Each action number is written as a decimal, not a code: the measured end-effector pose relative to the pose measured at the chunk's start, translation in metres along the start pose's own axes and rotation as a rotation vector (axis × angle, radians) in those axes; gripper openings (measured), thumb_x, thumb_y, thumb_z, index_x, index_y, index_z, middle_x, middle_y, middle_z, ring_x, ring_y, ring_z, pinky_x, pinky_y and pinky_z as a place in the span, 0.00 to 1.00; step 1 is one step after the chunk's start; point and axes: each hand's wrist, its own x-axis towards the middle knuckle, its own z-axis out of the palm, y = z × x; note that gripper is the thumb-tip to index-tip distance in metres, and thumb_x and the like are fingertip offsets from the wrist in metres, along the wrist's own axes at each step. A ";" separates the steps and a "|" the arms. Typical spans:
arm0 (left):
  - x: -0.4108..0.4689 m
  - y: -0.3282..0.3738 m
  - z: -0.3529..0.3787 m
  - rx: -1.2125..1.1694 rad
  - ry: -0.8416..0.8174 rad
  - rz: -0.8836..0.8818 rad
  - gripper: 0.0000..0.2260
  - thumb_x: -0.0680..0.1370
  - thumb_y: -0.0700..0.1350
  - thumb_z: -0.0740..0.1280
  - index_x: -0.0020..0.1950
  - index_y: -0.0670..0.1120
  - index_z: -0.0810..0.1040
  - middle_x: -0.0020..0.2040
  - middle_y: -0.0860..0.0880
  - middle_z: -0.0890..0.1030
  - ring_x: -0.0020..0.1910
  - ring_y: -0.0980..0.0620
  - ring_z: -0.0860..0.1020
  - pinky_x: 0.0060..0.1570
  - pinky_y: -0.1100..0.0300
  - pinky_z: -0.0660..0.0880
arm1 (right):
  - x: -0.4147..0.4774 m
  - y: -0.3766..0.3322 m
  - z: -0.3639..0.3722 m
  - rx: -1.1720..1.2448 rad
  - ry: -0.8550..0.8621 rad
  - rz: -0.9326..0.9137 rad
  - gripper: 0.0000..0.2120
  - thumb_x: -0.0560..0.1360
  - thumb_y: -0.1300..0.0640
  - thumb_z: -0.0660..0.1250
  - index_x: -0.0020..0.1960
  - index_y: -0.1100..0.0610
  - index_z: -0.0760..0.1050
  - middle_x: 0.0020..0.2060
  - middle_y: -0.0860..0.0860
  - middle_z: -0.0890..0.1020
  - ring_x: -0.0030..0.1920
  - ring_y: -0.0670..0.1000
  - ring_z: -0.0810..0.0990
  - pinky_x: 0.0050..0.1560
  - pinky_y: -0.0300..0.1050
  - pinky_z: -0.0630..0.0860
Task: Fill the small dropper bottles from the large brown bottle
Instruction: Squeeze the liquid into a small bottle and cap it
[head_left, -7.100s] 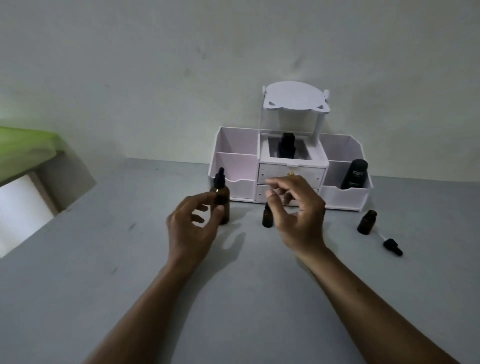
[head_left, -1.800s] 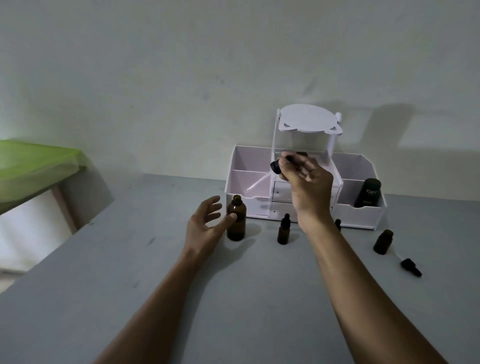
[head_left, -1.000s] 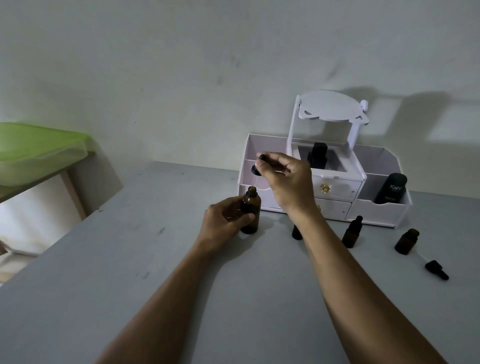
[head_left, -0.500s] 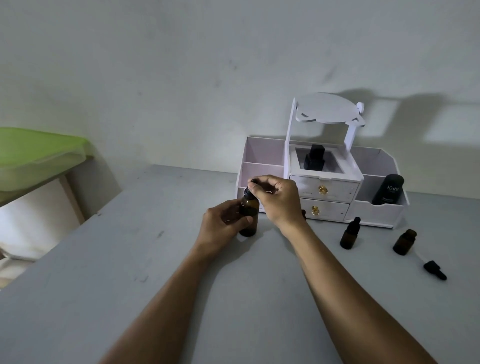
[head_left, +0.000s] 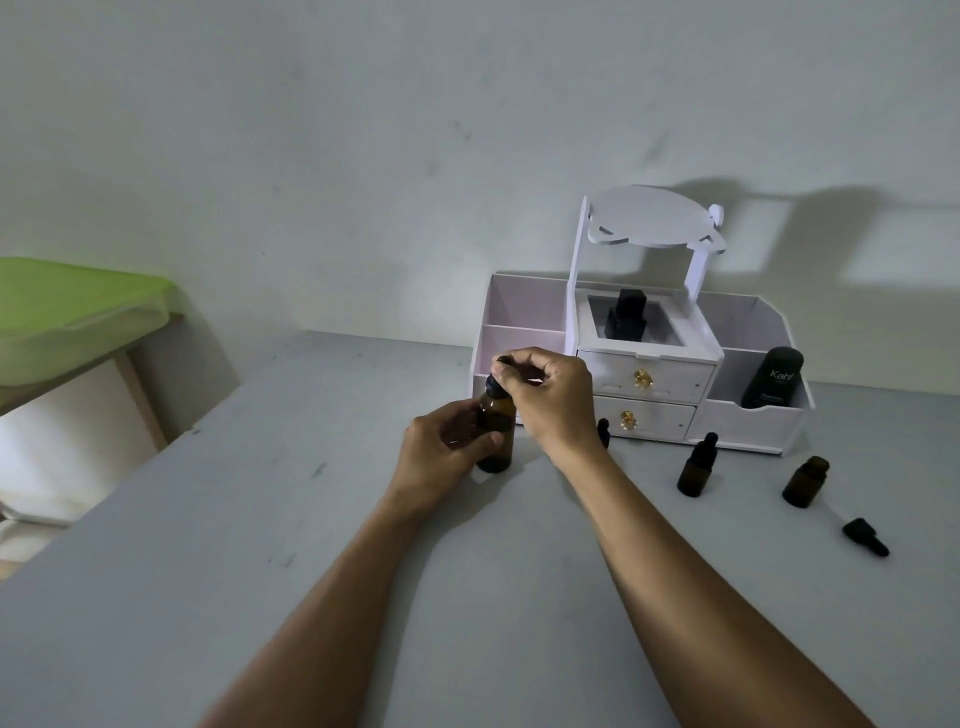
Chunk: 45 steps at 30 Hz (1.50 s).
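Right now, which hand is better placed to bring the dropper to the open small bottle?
Right. The right hand pinches the dropper cap atop the large brown bottle, and the open small bottle stands farther right. The left hand grips the large brown bottle.

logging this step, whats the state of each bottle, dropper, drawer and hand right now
large brown bottle: upright, dropper cap at its neck
left hand: grips that bottle
right hand: fingers pinch the dropper cap
capped small bottle: upright, cap on
open small bottle: upright, cap off
loose dropper: lying on its side
upper drawer: shut
lower drawer: shut
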 end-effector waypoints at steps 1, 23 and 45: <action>0.000 0.000 0.000 0.000 -0.002 -0.002 0.20 0.73 0.38 0.77 0.64 0.44 0.82 0.53 0.50 0.87 0.53 0.57 0.85 0.57 0.62 0.79 | 0.000 -0.001 0.000 0.005 -0.005 0.000 0.04 0.73 0.59 0.74 0.47 0.58 0.85 0.40 0.50 0.87 0.42 0.47 0.85 0.49 0.43 0.83; -0.037 0.064 0.043 0.129 0.438 0.385 0.11 0.74 0.40 0.71 0.56 0.45 0.81 0.44 0.52 0.83 0.42 0.57 0.81 0.45 0.67 0.77 | 0.026 -0.093 -0.139 0.382 0.186 -0.198 0.04 0.74 0.62 0.75 0.48 0.60 0.84 0.37 0.49 0.86 0.42 0.49 0.86 0.47 0.41 0.80; -0.029 0.094 0.280 0.062 -0.226 -0.037 0.28 0.74 0.48 0.75 0.72 0.44 0.74 0.62 0.48 0.81 0.56 0.55 0.78 0.58 0.63 0.75 | -0.022 0.039 -0.302 0.176 0.650 0.022 0.07 0.72 0.64 0.76 0.42 0.53 0.83 0.33 0.46 0.86 0.37 0.47 0.86 0.45 0.39 0.81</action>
